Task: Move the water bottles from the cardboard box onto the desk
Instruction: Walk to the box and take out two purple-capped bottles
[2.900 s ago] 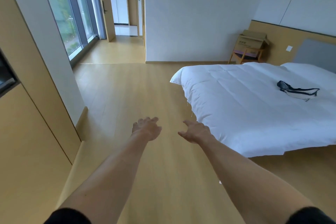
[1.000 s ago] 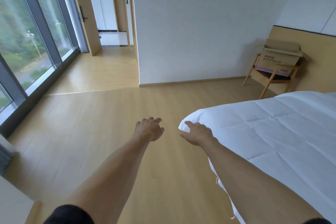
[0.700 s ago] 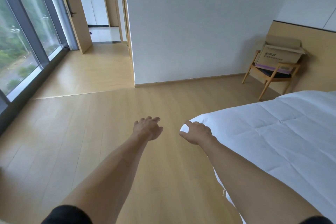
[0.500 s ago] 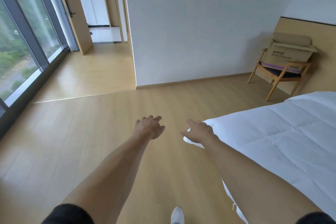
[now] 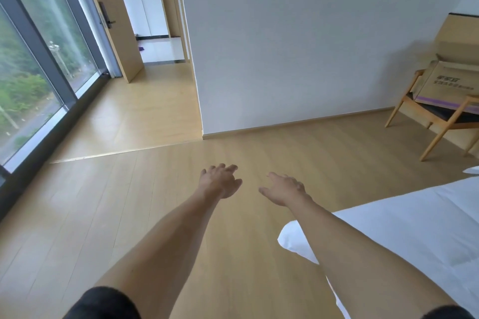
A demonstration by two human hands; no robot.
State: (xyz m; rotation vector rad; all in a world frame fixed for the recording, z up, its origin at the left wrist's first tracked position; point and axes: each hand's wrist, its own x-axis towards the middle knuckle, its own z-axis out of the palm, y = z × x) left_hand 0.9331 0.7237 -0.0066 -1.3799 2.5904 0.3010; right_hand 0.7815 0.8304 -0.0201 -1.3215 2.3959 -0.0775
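Our left hand (image 5: 220, 184) and right hand (image 5: 283, 189) hang apart, empty; cardboard box (image 5: 451, 85) at two o'clock on the chair (image 5: 427, 122); contents unseen.

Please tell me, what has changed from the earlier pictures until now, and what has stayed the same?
The view has come nearer to the wooden chair carrying the cardboard box, which now sits at the right edge; the bed fills less of the frame. Nothing was taken hold of or let go. The left hand and right hand stay stretched forward, empty, fingers relaxed.
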